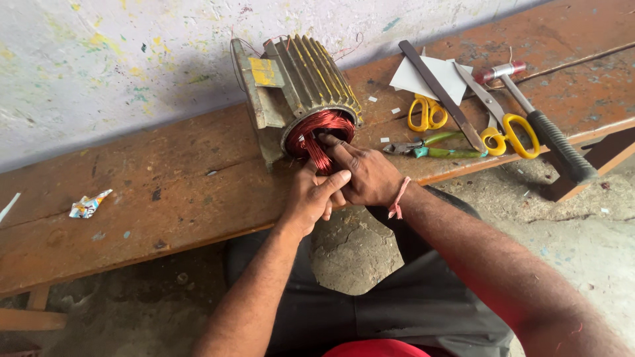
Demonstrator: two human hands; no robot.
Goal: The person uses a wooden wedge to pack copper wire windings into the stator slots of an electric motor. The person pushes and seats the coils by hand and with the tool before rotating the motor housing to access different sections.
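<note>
A finned olive-green motor housing (pixel 291 86) lies on its side on the wooden worktop (pixel 165 185), open end toward the person; inside its bore sit red copper windings (pixel 316 129), a bundle of them spilling out at the front; a yellow rectangular label (pixel 262 71) sits on the housing's upper side. The left hand (pixel 314 195) pinches the wire bundle at the opening; the right hand (pixel 364 173) presses fingers into the bore, touching the coils. Near the worktop's left end lies a crumpled coloured wrapper (pixel 88 203); right of the housing lie two yellow-handled scissors (pixel 509 129), green-handled pliers (pixel 430 147), white card (pixel 433 76) and a black-gripped hammer (pixel 542 129).
</note>
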